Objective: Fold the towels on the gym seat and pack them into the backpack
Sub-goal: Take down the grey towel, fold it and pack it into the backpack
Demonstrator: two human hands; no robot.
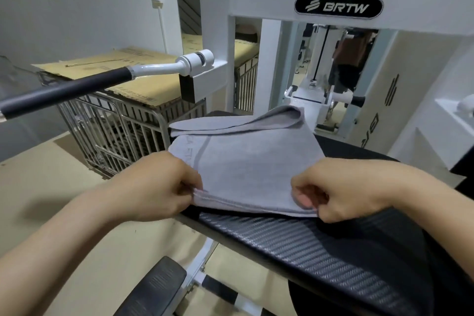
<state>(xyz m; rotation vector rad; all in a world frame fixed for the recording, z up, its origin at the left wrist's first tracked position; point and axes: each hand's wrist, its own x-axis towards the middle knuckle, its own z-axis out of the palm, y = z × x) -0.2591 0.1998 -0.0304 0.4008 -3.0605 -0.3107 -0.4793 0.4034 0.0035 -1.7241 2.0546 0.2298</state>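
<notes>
A light grey towel (pixel 252 161) lies folded in layers on the black textured gym seat (pixel 320 246). My left hand (pixel 159 185) pinches the towel's near left corner, fingers curled on the stacked edges. At the near right corner, my right hand (pixel 341 187) pinches the same edge. A further fold of grey towel (pixel 256 120) is bunched at the far end of the seat. No backpack is in view.
A machine handle with a black grip (pixel 64 90) juts out at the left. A metal cage topped with cardboard (pixel 123 120) stands behind it. The white machine frame (pixel 333 5) rises behind the seat. A black foot pad (pixel 156 290) sits below.
</notes>
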